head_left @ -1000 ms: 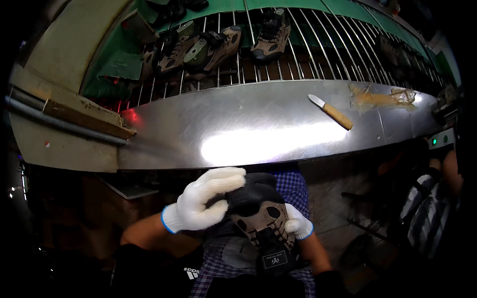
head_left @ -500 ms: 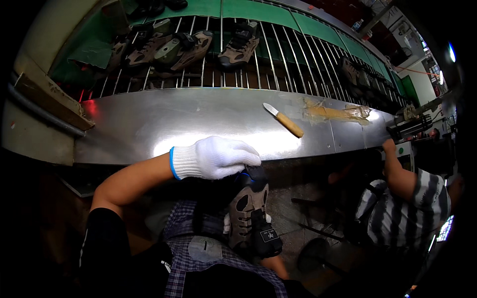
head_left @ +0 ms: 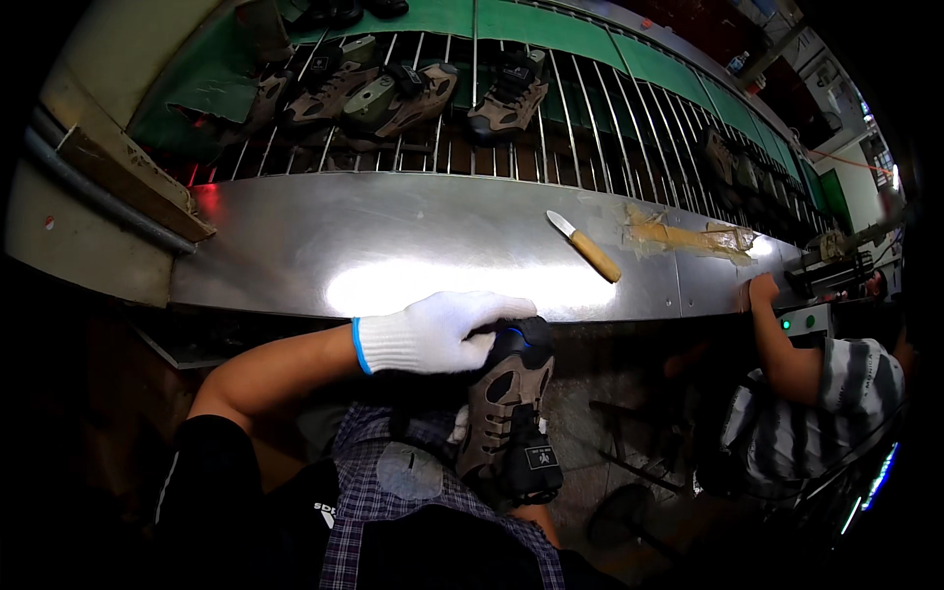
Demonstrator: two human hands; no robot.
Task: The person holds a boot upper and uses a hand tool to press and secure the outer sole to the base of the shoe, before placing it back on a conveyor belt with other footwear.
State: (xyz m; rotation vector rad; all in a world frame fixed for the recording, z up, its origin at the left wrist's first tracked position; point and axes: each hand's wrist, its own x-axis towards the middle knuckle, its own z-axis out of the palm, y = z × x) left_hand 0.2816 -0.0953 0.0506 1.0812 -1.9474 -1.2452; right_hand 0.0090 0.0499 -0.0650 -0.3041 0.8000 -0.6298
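Note:
A brown and black shoe (head_left: 506, 398) is held up before my body, in front of the metal bench edge, its toe toward the bench. My left hand (head_left: 442, 332), in a white knit glove with a blue cuff edge, is closed over the black toe, fingers on top and thumb at the side. My right hand (head_left: 459, 425), also gloved, is wrapped round the shoe from beneath; the shoe hides most of it, and only bits of white glove show at the sides. On the bench beyond lies a knife (head_left: 594, 255) with a wooden handle and a short blade.
Behind the metal bench (head_left: 295, 236) runs a rack of metal bars (head_left: 580, 123) carrying several similar shoes (head_left: 508, 98). Brown tape (head_left: 688, 236) sticks to the bench at right. A co-worker in a striped shirt (head_left: 826, 413) sits there, one hand at the bench. A wooden block (head_left: 128, 187) stands left.
My left hand has slid lower on the toe, and its thumb now shows against the shoe's side. The whole view has shifted slightly, with the bench things appearing farther right.

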